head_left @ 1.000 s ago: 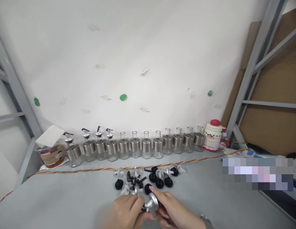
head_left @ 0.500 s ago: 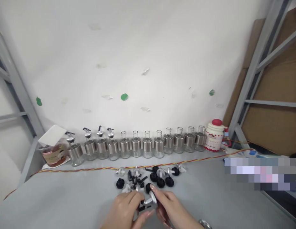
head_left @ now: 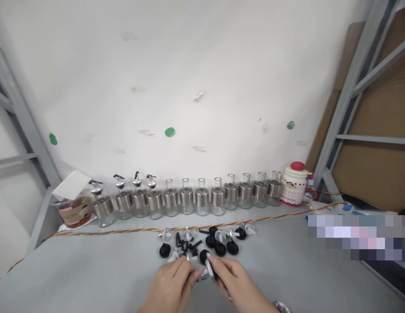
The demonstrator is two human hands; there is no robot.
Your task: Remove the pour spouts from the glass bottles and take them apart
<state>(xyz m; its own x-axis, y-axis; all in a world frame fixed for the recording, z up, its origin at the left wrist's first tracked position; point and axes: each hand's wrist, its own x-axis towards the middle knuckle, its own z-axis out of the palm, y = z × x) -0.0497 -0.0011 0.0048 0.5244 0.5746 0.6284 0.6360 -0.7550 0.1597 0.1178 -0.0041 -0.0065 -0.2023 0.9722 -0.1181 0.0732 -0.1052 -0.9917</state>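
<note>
Low in the middle, my right hand [head_left: 236, 278] grips a silver bottle pour spout [head_left: 209, 270] by its round disc and dark underside. My left hand [head_left: 171, 280] is closed in a pinch just left of the spout's tip. Whatever lies between those fingertips is hidden. Right behind my hands lie loose parts: black stoppers [head_left: 232, 248], silver spouts [head_left: 187, 235] and small black levers [head_left: 191, 249]. A black stopper [head_left: 204, 256] lies just behind my right thumb. Small dark pieces [head_left: 202, 279] show below the spout.
Along the wall stands a row of glass bottles [head_left: 202, 198] with steel bands; several at the left carry spouts. A twisted red-yellow cord [head_left: 130, 231] crosses the table [head_left: 91, 269]. A tub [head_left: 73, 213] stands left, a cream jar [head_left: 292, 187] right, between metal posts [head_left: 339, 95].
My left fingers have closed together and hide the spout's arm. In my right hand the spout has turned, so its disc now shows nearly edge-on.
</note>
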